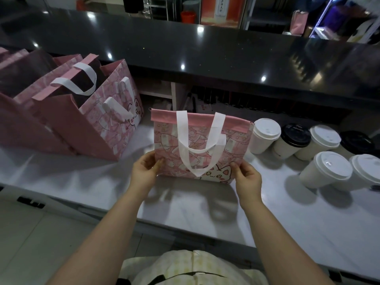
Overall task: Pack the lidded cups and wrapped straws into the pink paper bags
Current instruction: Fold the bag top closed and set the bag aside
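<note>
A flat, folded pink paper bag (pixel 236 147) with white handles and a cat print stands upright on the white counter in front of me. My left hand (pixel 144 171) pinches its lower left corner, and my right hand (pixel 247 181) pinches its lower right corner. To the right stand several lidded paper cups: a white-lidded cup (pixel 264 135), a black-lidded cup (pixel 293 140), and a nearer white-lidded cup (pixel 326 169). No wrapped straws are in view.
Several opened pink bags (pixel 107 120) stand side by side at the left of the white counter (pixel 195 206). A raised black glossy countertop (pixel 205 54) runs along the far side, with shelves under it. The counter's front edge lies near my body.
</note>
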Demonstrator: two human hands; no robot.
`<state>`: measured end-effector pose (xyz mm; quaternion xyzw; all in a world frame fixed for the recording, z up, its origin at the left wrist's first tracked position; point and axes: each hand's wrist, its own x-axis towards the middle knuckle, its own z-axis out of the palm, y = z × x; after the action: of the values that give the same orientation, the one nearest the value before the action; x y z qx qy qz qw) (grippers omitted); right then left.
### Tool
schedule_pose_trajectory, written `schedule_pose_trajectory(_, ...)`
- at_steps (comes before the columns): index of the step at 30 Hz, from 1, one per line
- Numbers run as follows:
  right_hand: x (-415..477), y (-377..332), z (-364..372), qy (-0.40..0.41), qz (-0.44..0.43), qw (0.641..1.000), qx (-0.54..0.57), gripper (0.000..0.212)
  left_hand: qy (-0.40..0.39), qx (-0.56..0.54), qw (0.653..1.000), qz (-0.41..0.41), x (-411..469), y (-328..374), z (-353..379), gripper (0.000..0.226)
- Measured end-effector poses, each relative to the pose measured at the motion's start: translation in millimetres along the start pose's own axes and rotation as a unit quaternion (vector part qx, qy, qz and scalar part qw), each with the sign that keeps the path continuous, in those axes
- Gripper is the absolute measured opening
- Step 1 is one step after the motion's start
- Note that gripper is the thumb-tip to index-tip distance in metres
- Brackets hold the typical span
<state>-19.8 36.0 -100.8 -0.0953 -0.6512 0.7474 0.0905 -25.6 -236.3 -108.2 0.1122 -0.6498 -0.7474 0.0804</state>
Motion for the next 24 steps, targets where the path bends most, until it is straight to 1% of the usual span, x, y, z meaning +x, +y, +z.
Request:
schedule_pose_trajectory(2,0.2,2.1,-6.3,0.010,0.003,1.000,-0.020,0.022,-0.002,0.018,1.000,-0.003,-0.8,-1.8,-4.0,0.033)
schedule_pose_trajectory(4,-0.9,6.5,-12.0,0.005,0.008,0.999,-0.052,0.028,0.005,0.028,1.000,-0.012,-1.9,-5.3,-7.7,0.034)
schedule_pose_trajectory(8,0.1,6.9,-8.5,-0.030,0.009,0.996,-0.077,0.027,0.022,0.025,0.999,-0.023,-4.0,-7.0,-6.1,0.030)
schedule_pose_trajectory(12,4.8,-6.5,-7.0,-0.058,0.023,0.996,-0.063,0.022,0.024,0.020,0.999,-0.032,-3.1,5.2,-12.0,0.028)
schedule_pose_trajectory(15,13.1,-30.3,-4.5,-0.082,-0.010,0.997,-0.012,0.024,0.028,0.002,1.000,0.004,0.8,28.7,-13.4,0.025)
schedule_pose_trajectory(18,21.7,-48.2,9.5,-0.115,-0.011,0.993,0.015,0.023,0.001,-0.013,1.000,0.022,4.9,49.4,-0.7,0.023)
schedule_pose_trajectory(21,26.0,-52.2,22.0,-0.116,0.005,0.993,0.015,0.023,0.004,-0.011,1.000,0.018,6.7,54.8,12.4,0.021)
schedule_pose_trajectory(24,29.9,-51.1,16.7,-0.117,0.006,0.993,0.012,0.025,0.003,-0.009,1.000,0.009,6.3,52.3,9.4,0.020)
